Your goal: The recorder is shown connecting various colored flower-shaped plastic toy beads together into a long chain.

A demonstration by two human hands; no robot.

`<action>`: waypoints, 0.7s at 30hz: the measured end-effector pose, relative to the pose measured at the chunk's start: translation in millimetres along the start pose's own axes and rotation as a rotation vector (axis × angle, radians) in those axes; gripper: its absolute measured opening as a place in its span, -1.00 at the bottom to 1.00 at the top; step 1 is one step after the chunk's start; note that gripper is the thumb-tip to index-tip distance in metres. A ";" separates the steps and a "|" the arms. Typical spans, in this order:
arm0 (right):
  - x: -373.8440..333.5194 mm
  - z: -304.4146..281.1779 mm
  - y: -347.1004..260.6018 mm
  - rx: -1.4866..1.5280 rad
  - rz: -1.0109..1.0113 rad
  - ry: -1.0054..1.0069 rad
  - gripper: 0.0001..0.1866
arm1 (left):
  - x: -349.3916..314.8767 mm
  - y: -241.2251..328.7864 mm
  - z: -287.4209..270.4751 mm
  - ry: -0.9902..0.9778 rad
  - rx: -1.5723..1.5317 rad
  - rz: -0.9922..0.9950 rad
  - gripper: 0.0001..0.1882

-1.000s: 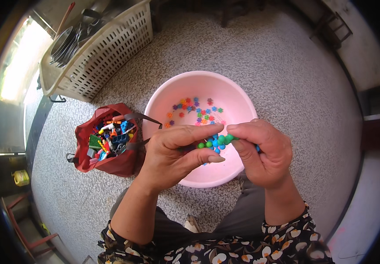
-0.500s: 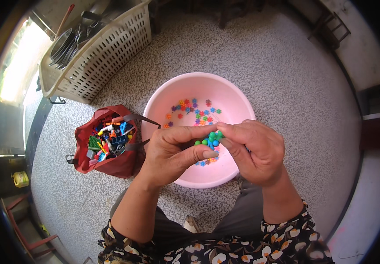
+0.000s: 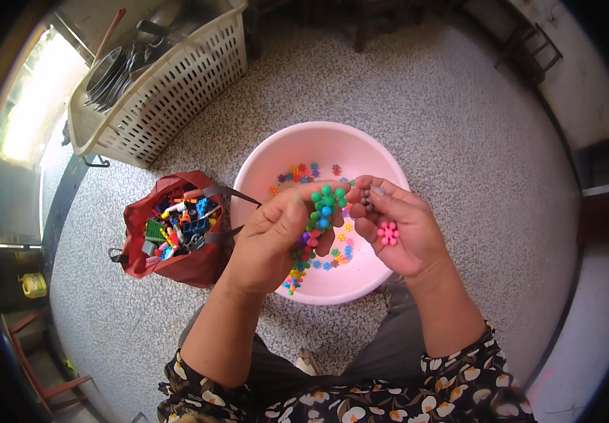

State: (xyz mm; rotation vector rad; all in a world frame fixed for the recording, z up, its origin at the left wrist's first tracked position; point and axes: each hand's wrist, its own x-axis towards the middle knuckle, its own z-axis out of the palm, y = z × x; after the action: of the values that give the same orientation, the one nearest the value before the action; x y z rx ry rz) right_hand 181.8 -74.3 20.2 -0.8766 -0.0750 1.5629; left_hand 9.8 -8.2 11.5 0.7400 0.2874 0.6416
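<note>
Flower-shaped link toys, in hand and in basin

Floral-print top, dark ground (image 3: 361,396): worn by the person; sleeves pushed up to the forearms. Grey trousers (image 3: 371,335) below it.

Left hand (image 3: 265,240): curled closed, pinching a multicoloured chain (image 3: 326,211) of knobbed flower pieces. The chain's green end shows above the fingers; its mixed-colour tail hangs below the hand, over the basin's near left side.

Right hand (image 3: 411,229): palm up, half spread, fingers bent; one pink flower piece (image 3: 388,233) lies on the palm. Whether the bluish bit behind its fingertips is held cannot be told.

Round pink plastic basin (image 3: 371,151): on the floor beneath the hands; loose flower pieces (image 3: 299,172) scattered across its bottom.

Red fabric bag (image 3: 202,271): just left of the basin, dark straps, open top, filled with mixed toy bricks (image 3: 193,225).

Speckled floor (image 3: 459,155): grey and white.

Slotted off-white plastic crate (image 3: 177,88): beyond the bag, holding metal pans (image 3: 107,76).

Dark wooden stool (image 3: 544,53): far right.
</note>
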 end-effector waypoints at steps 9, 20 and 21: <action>-0.6 -5.1 0.7 -0.034 0.034 -0.106 -0.72 | -1.2 -4.7 0.5 0.014 0.111 0.014 -0.45; -12.5 11.0 -6.7 -0.147 -0.069 -0.104 -0.74 | -4.5 0.8 -1.0 -0.072 0.154 -0.001 -0.35; -13.6 11.2 -7.8 -0.138 -0.073 -0.115 -0.74 | -5.8 1.4 0.1 -0.067 0.184 0.019 -0.37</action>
State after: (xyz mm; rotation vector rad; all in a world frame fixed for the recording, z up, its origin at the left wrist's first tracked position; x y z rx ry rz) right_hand 181.0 -79.7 38.7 -0.8809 -0.2980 1.5525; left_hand 4.7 -11.1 12.7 0.9402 0.2806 0.6122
